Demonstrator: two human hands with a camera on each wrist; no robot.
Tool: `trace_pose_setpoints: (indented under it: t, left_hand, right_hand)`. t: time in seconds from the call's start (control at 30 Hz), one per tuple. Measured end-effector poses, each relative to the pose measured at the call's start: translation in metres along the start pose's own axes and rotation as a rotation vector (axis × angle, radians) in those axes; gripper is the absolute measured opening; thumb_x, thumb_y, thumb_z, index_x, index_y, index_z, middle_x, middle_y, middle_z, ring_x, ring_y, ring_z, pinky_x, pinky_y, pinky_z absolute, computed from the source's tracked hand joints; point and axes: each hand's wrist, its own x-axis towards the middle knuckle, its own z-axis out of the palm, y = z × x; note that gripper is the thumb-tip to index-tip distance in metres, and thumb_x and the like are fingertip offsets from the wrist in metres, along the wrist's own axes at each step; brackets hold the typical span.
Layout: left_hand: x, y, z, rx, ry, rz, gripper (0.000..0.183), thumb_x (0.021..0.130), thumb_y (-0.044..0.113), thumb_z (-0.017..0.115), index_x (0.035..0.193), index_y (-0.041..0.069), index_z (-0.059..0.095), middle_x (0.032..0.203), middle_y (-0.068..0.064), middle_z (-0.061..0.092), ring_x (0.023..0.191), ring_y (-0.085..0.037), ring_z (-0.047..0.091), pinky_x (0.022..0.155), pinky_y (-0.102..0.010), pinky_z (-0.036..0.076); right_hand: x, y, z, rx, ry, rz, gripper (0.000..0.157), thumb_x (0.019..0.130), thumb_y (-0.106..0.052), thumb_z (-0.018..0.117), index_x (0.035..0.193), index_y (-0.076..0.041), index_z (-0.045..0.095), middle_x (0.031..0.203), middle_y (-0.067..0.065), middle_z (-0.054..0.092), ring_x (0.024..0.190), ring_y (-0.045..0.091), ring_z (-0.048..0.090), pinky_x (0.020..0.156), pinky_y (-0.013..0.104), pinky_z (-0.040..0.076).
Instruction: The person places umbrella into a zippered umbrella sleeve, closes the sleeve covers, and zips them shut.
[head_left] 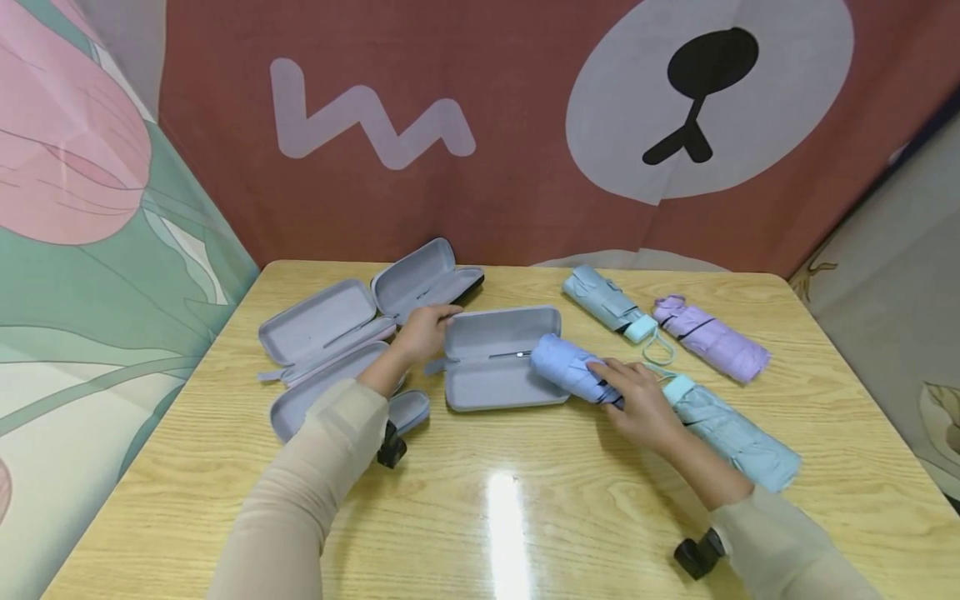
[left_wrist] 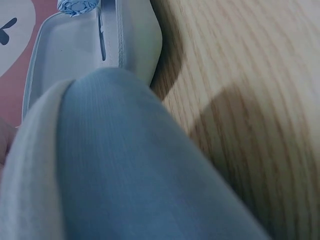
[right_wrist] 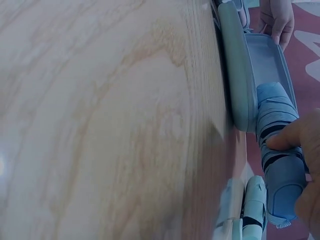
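An open grey hard umbrella case (head_left: 504,388) lies in the middle of the table, with a zipper slit along its hinge side. At the upper left corner of its raised lid, my left hand (head_left: 422,336) pinches the edge; the right wrist view shows the fingers (right_wrist: 280,31) there. My right hand (head_left: 643,407) grips a folded blue umbrella (head_left: 567,367) around its strap end. The umbrella's far end hangs over the right part of the case, tilted. In the left wrist view a sleeve (left_wrist: 125,160) hides most of the left hand.
More open grey cases lie at left: one (head_left: 318,325), one behind (head_left: 420,279), one partly under the left arm (head_left: 318,400). Right of the blue umbrella are a light blue umbrella (head_left: 600,298), a purple umbrella (head_left: 712,340) and a teal umbrella (head_left: 738,437) on the wooden table (head_left: 420,525).
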Motion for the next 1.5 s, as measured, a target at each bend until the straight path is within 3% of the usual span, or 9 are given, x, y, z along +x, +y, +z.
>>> trace_pose_setpoints:
  t: [0.47,0.77,1.1,1.5]
  left_hand:
    - [0.002,0.002,0.001,0.018,0.021,0.033,0.031,0.091,0.007,0.041,0.120,0.006,0.051,0.118,-0.013,0.050,0.110,-0.026,0.044,0.090,-0.037,0.036]
    - [0.000,0.005,0.002,0.004,0.034,0.042,0.030,0.091,0.007,0.042,0.119,0.006,0.053,0.116,-0.013,0.051,0.109,-0.026,0.045,0.088,-0.036,0.038]
    - [0.003,0.004,0.002,0.005,0.063,0.081,0.030,0.090,0.005,0.043,0.117,0.005,0.054,0.115,-0.014,0.052,0.108,-0.026,0.045,0.088,-0.036,0.037]
    - [0.003,0.003,0.004,0.023,0.067,0.100,0.029,0.089,0.005,0.044,0.116,0.005,0.055,0.113,-0.015,0.053,0.107,-0.027,0.046,0.088,-0.036,0.037]
  right_hand:
    - [0.010,-0.007,0.002,-0.003,-0.033,-0.084,0.056,0.060,0.006,0.066,0.114,0.000,0.055,0.109,0.021,0.053,0.087,0.031,0.047,0.074,0.044,0.038]
    - [0.015,-0.009,0.011,0.031,-0.007,-0.128,0.056,0.058,0.009,0.065,0.112,0.000,0.056,0.108,0.020,0.055,0.085,0.029,0.047,0.073,0.042,0.038]
    - [0.020,-0.010,0.014,0.049,-0.055,-0.123,0.054,0.061,0.006,0.064,0.113,-0.003,0.056,0.110,0.022,0.054,0.090,0.031,0.048,0.078,0.048,0.037]
    - [0.026,-0.012,0.011,0.072,-0.114,-0.119,0.057,0.061,0.007,0.065,0.115,-0.003,0.054,0.112,0.020,0.053,0.090,0.028,0.048,0.076,0.046,0.039]
